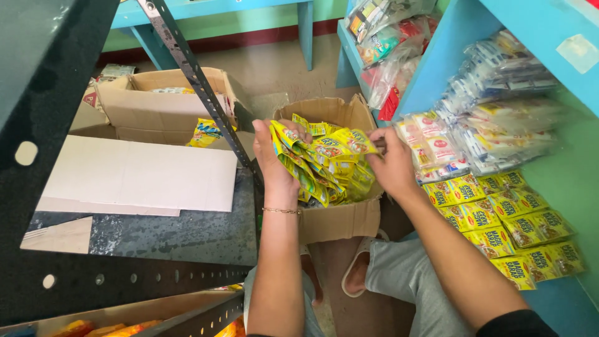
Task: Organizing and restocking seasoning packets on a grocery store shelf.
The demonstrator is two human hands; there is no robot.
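My left hand (272, 163) grips a thick bunch of yellow and green sachets (318, 163), fanned out over an open cardboard box (340, 218) on the floor. My right hand (392, 163) pinches the top sachets of the same bunch at their right end. More of these sachets lie inside the box under the bunch. On the blue shelf (561, 306) to the right lie rows of the same yellow sachets (508, 228).
Clear packs of white and pink packets (474, 134) fill the shelf behind the yellow rows. A dark metal rack (156, 234) with a slanted strut (199, 81) stands at left, holding flat cardboard (140, 175) and another open box (159, 103). My knee (399, 268) is below.
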